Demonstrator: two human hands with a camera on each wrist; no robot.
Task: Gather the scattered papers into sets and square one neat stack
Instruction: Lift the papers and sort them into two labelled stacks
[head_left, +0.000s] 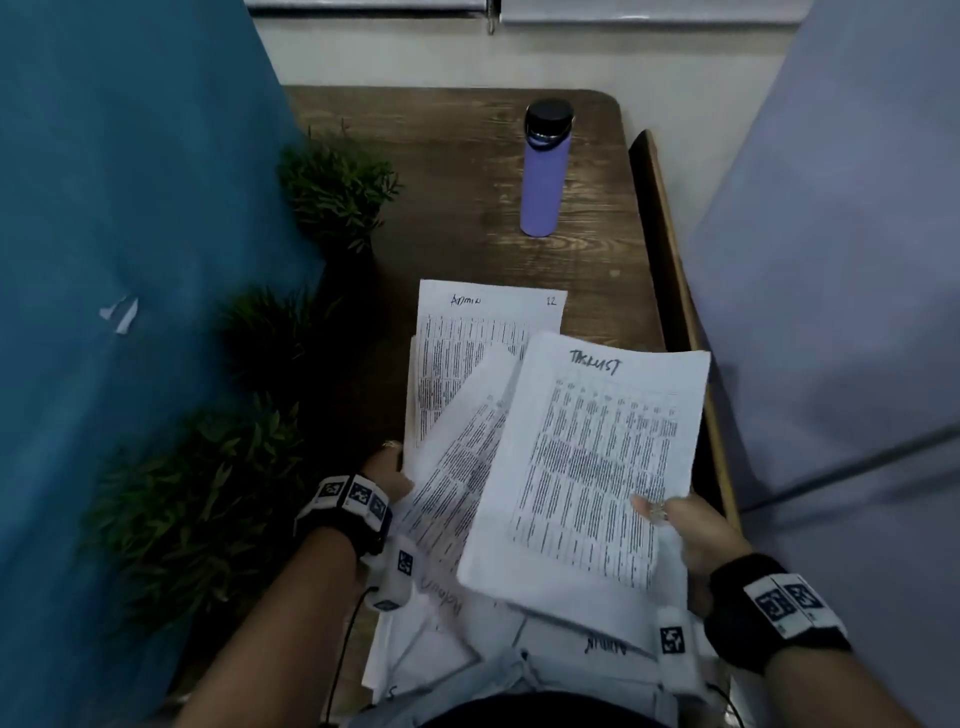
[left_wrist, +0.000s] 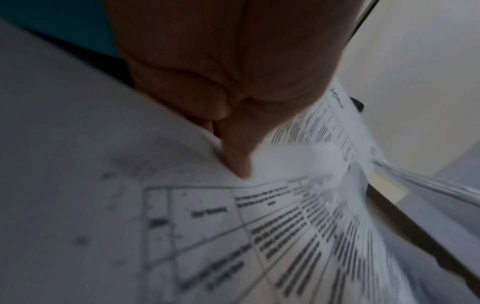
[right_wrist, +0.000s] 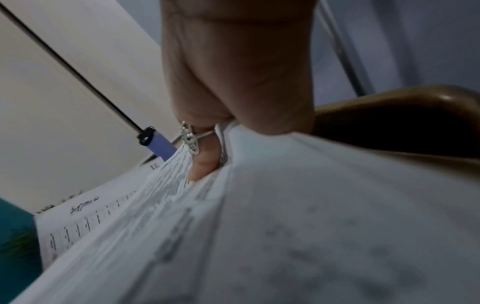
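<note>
Nearest the body, more loose sheets (head_left: 415, 654) are lying on the person's lap, partly under the held ones. Just above them, the right hand (head_left: 691, 530) is pinching the lower right edge of the "TASKLIST" set (head_left: 597, 457), thumb on top and fingers beneath. The left hand (head_left: 387, 478) is gripping a fanned, tilted bundle of printed pages (head_left: 457, 467) at its left edge, thumb on top. Beyond, the "ADMIN" sheet (head_left: 488, 312) is lying on the wooden table (head_left: 457, 156), overlapped by the held papers. Farther back, a purple water bottle (head_left: 545, 171) is standing upright, with green plants (head_left: 332, 192) along the left.
</note>
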